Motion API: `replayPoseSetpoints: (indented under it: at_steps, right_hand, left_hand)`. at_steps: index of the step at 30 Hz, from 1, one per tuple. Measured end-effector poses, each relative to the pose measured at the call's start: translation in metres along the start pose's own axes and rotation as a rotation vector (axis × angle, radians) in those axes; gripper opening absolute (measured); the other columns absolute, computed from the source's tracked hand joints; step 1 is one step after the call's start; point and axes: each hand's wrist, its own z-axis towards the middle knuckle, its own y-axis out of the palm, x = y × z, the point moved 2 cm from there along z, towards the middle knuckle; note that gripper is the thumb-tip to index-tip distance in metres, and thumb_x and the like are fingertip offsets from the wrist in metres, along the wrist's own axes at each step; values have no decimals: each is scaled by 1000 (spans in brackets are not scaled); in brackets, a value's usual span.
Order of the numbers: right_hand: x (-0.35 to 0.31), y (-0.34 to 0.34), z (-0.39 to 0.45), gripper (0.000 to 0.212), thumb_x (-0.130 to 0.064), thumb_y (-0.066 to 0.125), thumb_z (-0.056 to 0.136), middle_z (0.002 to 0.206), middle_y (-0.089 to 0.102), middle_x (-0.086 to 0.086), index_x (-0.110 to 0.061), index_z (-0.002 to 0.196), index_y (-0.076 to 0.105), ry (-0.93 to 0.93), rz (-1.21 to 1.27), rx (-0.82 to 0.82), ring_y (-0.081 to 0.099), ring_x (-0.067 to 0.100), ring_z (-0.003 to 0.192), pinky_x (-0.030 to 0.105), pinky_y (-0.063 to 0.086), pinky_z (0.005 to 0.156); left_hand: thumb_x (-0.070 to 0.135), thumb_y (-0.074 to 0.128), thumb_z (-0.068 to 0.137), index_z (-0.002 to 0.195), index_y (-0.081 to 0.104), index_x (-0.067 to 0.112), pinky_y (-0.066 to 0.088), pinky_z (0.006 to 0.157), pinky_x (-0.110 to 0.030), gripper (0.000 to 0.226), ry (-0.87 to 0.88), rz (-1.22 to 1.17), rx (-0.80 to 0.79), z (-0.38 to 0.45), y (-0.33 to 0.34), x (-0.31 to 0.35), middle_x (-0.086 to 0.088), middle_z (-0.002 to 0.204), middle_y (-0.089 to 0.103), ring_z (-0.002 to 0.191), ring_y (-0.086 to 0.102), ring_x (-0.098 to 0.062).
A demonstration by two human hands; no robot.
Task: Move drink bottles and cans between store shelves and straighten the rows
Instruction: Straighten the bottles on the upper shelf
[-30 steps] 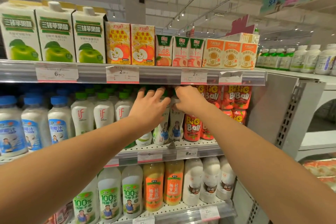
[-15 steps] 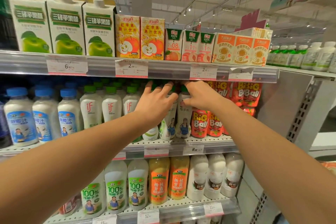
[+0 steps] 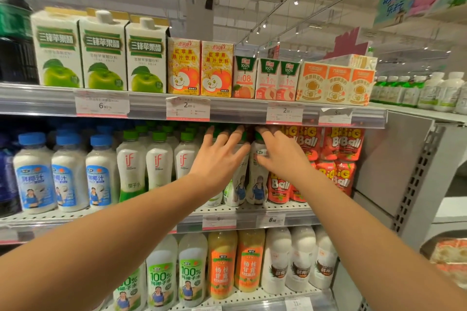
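Both your hands are up at the middle shelf (image 3: 252, 212), reaching in under the price rail (image 3: 235, 111) of the shelf above. Your left hand (image 3: 219, 156) is released: fingers straight and spread, laid flat over the tops and shoulders of the green-capped bottles, pressing rather than gripping. Looks like you use it to steady that row or nudge it back. Your right hand (image 3: 279, 156) has its fingers curled round the neck and shoulder of the coconut water bottle (image 3: 259, 184), thumb low on the near side, so it is grasping that one. Likely reason: you square it up with its neighbour or seat it at the shelf front. That bottle stands upright under your right hand, at the front edge, touching its twin bottle (image 3: 237, 189) just under your left wrist. Both are white, with a green cap and a label showing a figure in a blue top; the caps are mostly hidden by your fingers. Just right of your right hand sit the red Big Ball pouches (image 3: 336, 156), stacked two high, close against the held bottle. Left of your left hand the if bottles (image 3: 159, 161) stand in a straight line, then the blue-capped bottles (image 3: 68, 171) further out. Those rows look tidy already. Judged from this, the straightening is mid-step, on the two bottles between your hands.
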Motion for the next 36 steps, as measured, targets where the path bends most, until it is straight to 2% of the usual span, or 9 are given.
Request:
replayPoseSetpoints:
  at_steps: [4, 7, 9, 16, 20, 23, 28, 36]
  right_hand:
    - [-4, 8, -23, 72, -37, 66, 93, 138, 49, 7, -21, 156, 33, 4, 22, 137, 68, 32, 83, 41, 57, 62]
    - [-8, 13, -39, 72, -34, 67, 92, 158, 36, 4, -24, 156, 35, 4, 128, 151, 71, 25, 77, 42, 59, 66]
    - [-13, 14, -50, 71, -34, 69, 91, 160, 34, -1, -26, 154, 38, -1, 200, 171, 71, 19, 75, 40, 59, 66]
    - [-55, 12, -63, 58, -43, 64, 94, 153, 42, -14, -33, 148, 45, -96, 376, 99, 68, -1, 78, 33, 60, 72]
    - [-90, 5, -56, 52, -46, 66, 94, 142, 48, -18, -36, 143, 49, -174, 438, 69, 68, -4, 80, 30, 59, 74]
    - [-118, 2, -48, 51, -47, 64, 94, 140, 48, -20, -37, 142, 48, -217, 452, 39, 67, -6, 82, 30, 60, 77]
    - [-164, -3, -35, 48, -47, 64, 95, 132, 51, -20, -40, 139, 48, -271, 485, 11, 67, -6, 83, 32, 59, 79]
    - [-256, -10, -16, 46, -42, 71, 91, 125, 58, -20, -40, 134, 54, -303, 513, 19, 64, -9, 77, 33, 56, 82]
  left_hand:
    - [27, 73, 84, 143, 44, 22, 29, 113, -64, 66, 2, -34, 16, -11, -11, 2, -15, 163, 29, 140, 40, -38]
    - [29, 73, 82, 137, 52, 21, 36, 111, -61, 60, 18, -99, 37, -22, -26, -1, -15, 159, 37, 135, 47, -37]
    - [33, 72, 83, 133, 55, 21, 41, 109, -56, 55, 25, -149, 36, -33, -37, -6, -13, 157, 41, 132, 52, -35]
    - [43, 67, 89, 136, 56, 26, 45, 107, -46, 51, -124, -252, 67, -84, -80, -62, -4, 154, 48, 133, 53, -28]
    - [39, 70, 87, 130, 62, 22, 52, 94, -44, 47, -235, -234, 99, -117, -98, -115, -3, 143, 57, 121, 59, -30]
    - [42, 63, 85, 128, 63, 19, 55, 87, -46, 49, -313, -205, 106, -142, -109, -154, -3, 136, 61, 114, 61, -31]
    - [35, 67, 83, 127, 64, 16, 55, 87, -45, 48, -411, -144, 90, -182, -119, -215, -4, 135, 62, 110, 62, -33]
    - [32, 77, 82, 127, 63, 16, 53, 91, -44, 50, -512, -117, 69, -251, -124, -300, -3, 132, 63, 114, 59, -32]
